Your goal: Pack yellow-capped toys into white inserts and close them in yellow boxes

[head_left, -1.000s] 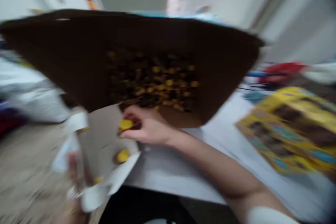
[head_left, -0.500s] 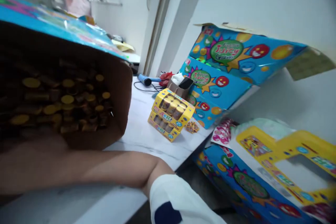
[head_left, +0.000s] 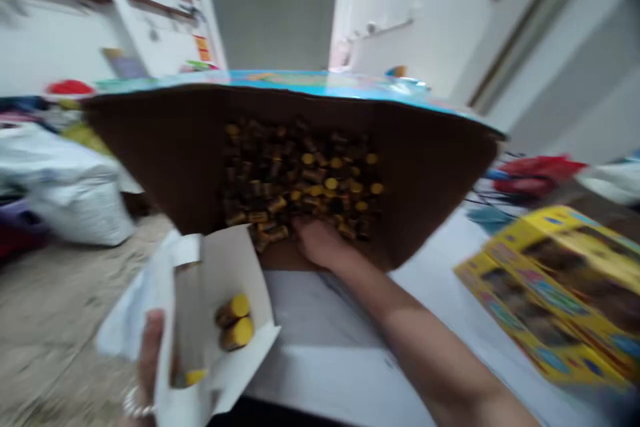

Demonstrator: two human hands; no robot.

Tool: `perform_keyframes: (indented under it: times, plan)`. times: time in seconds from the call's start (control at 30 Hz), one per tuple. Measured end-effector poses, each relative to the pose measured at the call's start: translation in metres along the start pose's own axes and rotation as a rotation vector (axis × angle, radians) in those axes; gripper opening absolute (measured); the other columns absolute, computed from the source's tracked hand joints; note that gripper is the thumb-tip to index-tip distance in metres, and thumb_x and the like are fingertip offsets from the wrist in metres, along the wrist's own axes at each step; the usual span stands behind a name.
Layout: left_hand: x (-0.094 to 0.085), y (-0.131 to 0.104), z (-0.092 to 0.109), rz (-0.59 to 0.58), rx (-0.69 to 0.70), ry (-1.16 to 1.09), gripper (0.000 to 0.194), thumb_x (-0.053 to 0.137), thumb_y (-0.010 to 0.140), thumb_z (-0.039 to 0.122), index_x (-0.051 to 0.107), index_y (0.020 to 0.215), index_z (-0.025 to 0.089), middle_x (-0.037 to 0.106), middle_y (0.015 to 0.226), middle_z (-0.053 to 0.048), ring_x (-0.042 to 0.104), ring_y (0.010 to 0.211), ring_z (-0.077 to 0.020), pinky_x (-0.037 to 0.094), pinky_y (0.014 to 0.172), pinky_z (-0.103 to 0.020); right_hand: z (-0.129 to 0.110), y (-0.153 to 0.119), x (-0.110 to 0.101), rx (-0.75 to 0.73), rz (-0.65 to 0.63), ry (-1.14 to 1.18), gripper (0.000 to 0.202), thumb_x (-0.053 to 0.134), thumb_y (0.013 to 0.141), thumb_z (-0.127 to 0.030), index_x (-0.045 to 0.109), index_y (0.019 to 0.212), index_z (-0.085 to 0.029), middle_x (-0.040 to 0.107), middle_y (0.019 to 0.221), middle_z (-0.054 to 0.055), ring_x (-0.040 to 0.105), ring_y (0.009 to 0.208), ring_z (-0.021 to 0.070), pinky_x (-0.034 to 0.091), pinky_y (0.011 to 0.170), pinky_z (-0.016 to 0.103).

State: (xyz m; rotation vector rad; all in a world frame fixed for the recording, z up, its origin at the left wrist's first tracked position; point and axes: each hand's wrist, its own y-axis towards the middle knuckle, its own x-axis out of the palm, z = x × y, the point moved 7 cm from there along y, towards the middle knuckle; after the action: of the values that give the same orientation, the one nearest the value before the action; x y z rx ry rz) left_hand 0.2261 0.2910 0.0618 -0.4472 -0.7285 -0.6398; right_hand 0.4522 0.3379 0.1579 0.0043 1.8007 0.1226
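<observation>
Reaching back into the big carton (head_left: 433,170), right hand (head_left: 320,243) is buried, can't tell its grip; left hand (head_left: 149,353) clutches the white box (head_left: 230,263), now one tube (head_left: 239,333) fuller.

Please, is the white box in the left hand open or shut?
The white box is open: nothing covers its near side, and yellow-capped containers show inside.

Carton (head_left: 435,167) on table (head_left: 320,320), open side toward camera; yellow-capped jars (head_left: 314,175) heaped inside. Right hand (head_left: 320,240) in carton, partly hidden among jars. Before carton, toward its left: left hand (head_left: 150,350) holding white box (head_left: 230,257), jars inside. Right of carton, yellow packs (head_left: 555,293); left, white sack (head_left: 80,197).
</observation>
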Motion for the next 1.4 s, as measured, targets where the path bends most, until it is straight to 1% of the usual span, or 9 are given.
perform_keyframes:
  times: [0.13, 0.33, 0.53, 0.6, 0.7, 0.83, 1.0, 1.23, 1.4]
  plan:
    - [-0.028, -0.021, 0.022, 0.174, 0.213, -0.053, 0.046, 0.068, 0.079, 0.06, 0.075, 0.109, 0.027, 0.079, 0.093, -0.004, 0.066, 0.112, -0.0376, 0.06, 0.089, -0.046, -0.002, 0.003, -0.018, -0.142, 0.127, 0.183, 0.033, 0.056, 0.087, -0.011, 0.068, 0.117, -0.017, 0.067, 0.117, 0.01, 0.066, 0.102, 0.0187, 0.054, 0.087, 0.031]
    - [0.001, -0.015, 0.011, 0.097, 0.195, -0.138, 0.061, 0.057, 0.086, 0.063, 0.066, 0.125, 0.016, 0.075, 0.11, -0.014, 0.064, 0.117, -0.0366, 0.049, 0.105, -0.051, -0.049, -0.027, -0.03, -0.237, 0.172, 0.755, 0.038, 0.069, 0.08, -0.024, 0.059, 0.117, -0.024, 0.07, 0.104, 0.003, 0.067, 0.085, 0.0152, 0.054, 0.075, 0.027]
    - [0.01, -0.015, 0.015, 0.049, 0.233, -0.095, 0.061, 0.063, 0.083, 0.061, 0.065, 0.124, 0.016, 0.074, 0.114, -0.013, 0.061, 0.12, -0.0375, 0.046, 0.108, -0.049, -0.106, -0.045, -0.008, -0.55, 0.167, 0.389, 0.019, 0.069, 0.086, -0.027, 0.07, 0.103, -0.021, 0.074, 0.106, 0.007, 0.065, 0.101, 0.0239, 0.05, 0.09, 0.037]
    - [0.004, -0.014, 0.014, 0.043, 0.242, -0.112, 0.057, 0.063, 0.083, 0.06, 0.067, 0.121, 0.017, 0.075, 0.11, -0.012, 0.064, 0.117, -0.0357, 0.047, 0.107, -0.047, -0.094, -0.04, -0.016, -0.54, 0.236, 0.428, 0.022, 0.064, 0.09, -0.03, 0.07, 0.11, -0.021, 0.072, 0.116, 0.007, 0.065, 0.106, 0.0213, 0.049, 0.094, 0.034]
    - [0.0, -0.012, 0.01, -0.008, 0.185, -0.135, 0.053, 0.059, 0.086, 0.061, 0.069, 0.117, 0.018, 0.077, 0.102, -0.011, 0.067, 0.113, -0.0335, 0.049, 0.106, -0.046, -0.047, -0.021, -0.026, -0.261, 0.373, 0.353, 0.022, 0.053, 0.096, -0.026, 0.07, 0.108, -0.02, 0.073, 0.106, 0.008, 0.066, 0.1, 0.0198, 0.05, 0.09, 0.032]
    - [0.012, -0.011, 0.014, -0.117, 0.163, -0.143, 0.054, 0.056, 0.089, 0.06, 0.068, 0.119, 0.018, 0.077, 0.104, -0.012, 0.066, 0.115, -0.0338, 0.049, 0.106, -0.048, -0.015, 0.003, 0.006, -0.154, 0.253, 0.163, 0.027, 0.057, 0.091, -0.022, 0.069, 0.115, -0.018, 0.07, 0.113, 0.012, 0.063, 0.107, 0.0251, 0.049, 0.093, 0.038]
    - [0.018, -0.01, 0.016, -0.128, 0.155, -0.133, 0.061, 0.059, 0.086, 0.061, 0.064, 0.125, 0.016, 0.073, 0.116, -0.015, 0.06, 0.123, -0.0363, 0.045, 0.109, -0.05, -0.018, 0.009, 0.039, -0.26, 0.17, 0.232, 0.027, 0.067, 0.085, -0.022, 0.071, 0.111, -0.018, 0.068, 0.106, 0.01, 0.064, 0.099, 0.023, 0.052, 0.085, 0.035]
    - [0.002, -0.014, 0.012, 0.098, 0.197, -0.158, 0.06, 0.064, 0.084, 0.059, 0.066, 0.125, 0.015, 0.072, 0.12, -0.015, 0.057, 0.127, -0.0375, 0.042, 0.112, -0.052, -0.05, -0.019, -0.025, -0.366, 0.368, 0.612, 0.033, 0.06, 0.087, -0.017, 0.067, 0.118, -0.022, 0.063, 0.109, 0.006, 0.064, 0.09, 0.0149, 0.053, 0.077, 0.026]
    - [0.013, -0.014, 0.017, -0.049, 0.234, -0.151, 0.041, 0.067, 0.084, 0.052, 0.077, 0.107, 0.019, 0.079, 0.094, -0.008, 0.068, 0.11, -0.0329, 0.052, 0.103, -0.044, -0.1, -0.042, -0.007, -0.48, 0.376, 0.508, 0.021, 0.066, 0.087, -0.023, 0.066, 0.107, -0.017, 0.07, 0.102, 0.007, 0.067, 0.094, 0.0197, 0.054, 0.084, 0.03]
